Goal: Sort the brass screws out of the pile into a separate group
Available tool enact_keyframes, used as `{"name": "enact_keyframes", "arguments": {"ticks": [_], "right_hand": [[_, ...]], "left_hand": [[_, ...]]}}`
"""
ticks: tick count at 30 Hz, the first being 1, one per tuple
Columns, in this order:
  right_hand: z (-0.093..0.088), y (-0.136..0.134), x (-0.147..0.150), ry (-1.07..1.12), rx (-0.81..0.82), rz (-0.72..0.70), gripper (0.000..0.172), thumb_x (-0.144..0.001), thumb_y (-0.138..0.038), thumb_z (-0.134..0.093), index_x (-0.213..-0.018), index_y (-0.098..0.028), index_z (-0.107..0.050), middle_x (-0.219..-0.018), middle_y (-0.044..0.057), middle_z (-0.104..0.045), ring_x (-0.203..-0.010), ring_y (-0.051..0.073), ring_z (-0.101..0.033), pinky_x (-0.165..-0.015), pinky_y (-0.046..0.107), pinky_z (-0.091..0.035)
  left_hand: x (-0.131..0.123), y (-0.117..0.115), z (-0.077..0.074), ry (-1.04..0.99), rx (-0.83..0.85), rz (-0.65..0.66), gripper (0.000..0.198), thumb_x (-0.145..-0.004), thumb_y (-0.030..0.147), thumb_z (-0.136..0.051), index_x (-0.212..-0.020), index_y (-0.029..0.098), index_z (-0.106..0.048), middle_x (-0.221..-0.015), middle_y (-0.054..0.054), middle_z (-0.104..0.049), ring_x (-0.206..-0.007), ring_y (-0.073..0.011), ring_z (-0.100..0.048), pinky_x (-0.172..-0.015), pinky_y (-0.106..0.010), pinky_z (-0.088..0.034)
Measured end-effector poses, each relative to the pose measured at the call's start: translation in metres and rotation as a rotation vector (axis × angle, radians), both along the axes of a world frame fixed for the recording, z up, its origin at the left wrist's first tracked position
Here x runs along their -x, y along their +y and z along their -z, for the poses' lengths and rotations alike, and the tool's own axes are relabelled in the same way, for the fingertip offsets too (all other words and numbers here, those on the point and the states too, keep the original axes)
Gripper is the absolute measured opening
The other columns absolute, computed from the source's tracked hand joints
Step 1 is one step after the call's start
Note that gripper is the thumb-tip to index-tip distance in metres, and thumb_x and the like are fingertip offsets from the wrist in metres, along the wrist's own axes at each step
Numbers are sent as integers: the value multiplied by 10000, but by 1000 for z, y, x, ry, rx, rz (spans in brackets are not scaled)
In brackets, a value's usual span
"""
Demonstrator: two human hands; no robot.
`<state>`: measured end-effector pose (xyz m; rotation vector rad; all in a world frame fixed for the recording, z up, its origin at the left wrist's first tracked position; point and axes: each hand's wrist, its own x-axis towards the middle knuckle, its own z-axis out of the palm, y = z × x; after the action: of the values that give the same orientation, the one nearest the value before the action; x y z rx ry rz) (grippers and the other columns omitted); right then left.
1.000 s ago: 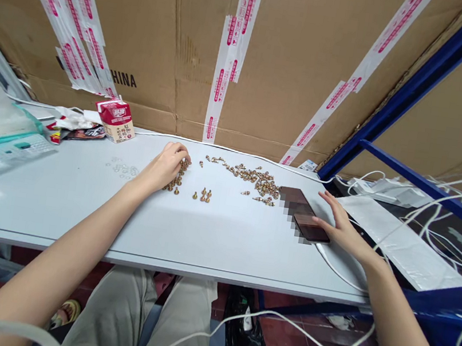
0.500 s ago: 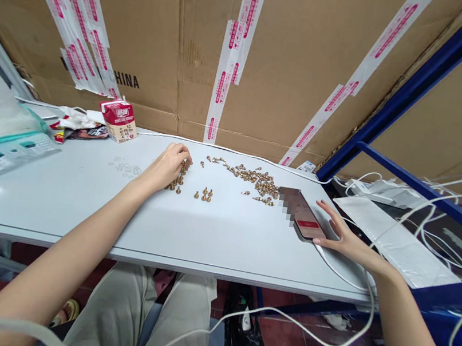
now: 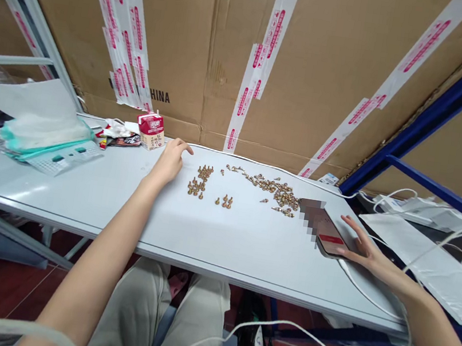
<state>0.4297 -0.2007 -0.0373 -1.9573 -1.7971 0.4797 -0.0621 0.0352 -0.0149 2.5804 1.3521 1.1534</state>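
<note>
Left hand (image 3: 167, 163) with grip open and empty, just beside small brass screws (image 3: 199, 180) on a pale desk (image 3: 79, 202), right hand (image 3: 368, 257) with grip open, just beside a smartphone (image 3: 331, 238)

Left hand (image 3: 167, 162) lifted off the brass screws (image 3: 197, 181), now open just beside them; right hand (image 3: 364, 255) slid off the smartphone (image 3: 331, 237), resting alongside.

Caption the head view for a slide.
Left hand near brass fasteners on a white table; right hand beside a smartphone.

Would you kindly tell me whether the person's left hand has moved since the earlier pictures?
Yes: the left hand has shifted left, nearer the small carton and off the brass-coloured fasteners.
</note>
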Motion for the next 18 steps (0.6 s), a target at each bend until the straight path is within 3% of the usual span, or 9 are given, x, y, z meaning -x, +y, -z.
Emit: {"name": "enact_keyframes", "arguments": {"ticks": [5,10,15,18], "right_hand": [[13,16,-4,-54,-159,92,693,-720,-506,-537,-1340,-401,-245,-1461,-38,-144,-1312,346,-151,-1080,491,-168],[-9,31,30,13,-259,106,604,-765,-518,-464,-1322,-389,-270,-1442,-14,-213,-1311,324,-184,-1055,520,-212],[-47,45,94,8,-288,-136,471,-806,-461,-447,-1254,-325,-399,-1417,14,-275,-1303,268,-239,-1049,474,-253],[-55,56,133,13,-284,-293,418,-834,-423,-429,-1237,-312,-425,-1383,13,-339,-1267,224,-314,-1046,421,-271]], "left_hand": [[12,5,-1,-81,8,-51,499,-565,-49,-292,-867,209,-594,-912,-67,-496,-947,-210,-447,-895,-410,-367],[19,6,-2,-103,47,-87,511,-528,-45,-304,-858,208,-601,-908,-66,-501,-959,-215,-447,-902,-417,-355],[20,10,2,-39,122,-81,509,-542,-41,-307,-881,184,-612,-934,-73,-523,-965,-222,-449,-910,-407,-346],[20,10,3,15,175,-84,520,-528,-42,-312,-885,179,-620,-929,-78,-528,-973,-226,-450,-908,-388,-350]]}}
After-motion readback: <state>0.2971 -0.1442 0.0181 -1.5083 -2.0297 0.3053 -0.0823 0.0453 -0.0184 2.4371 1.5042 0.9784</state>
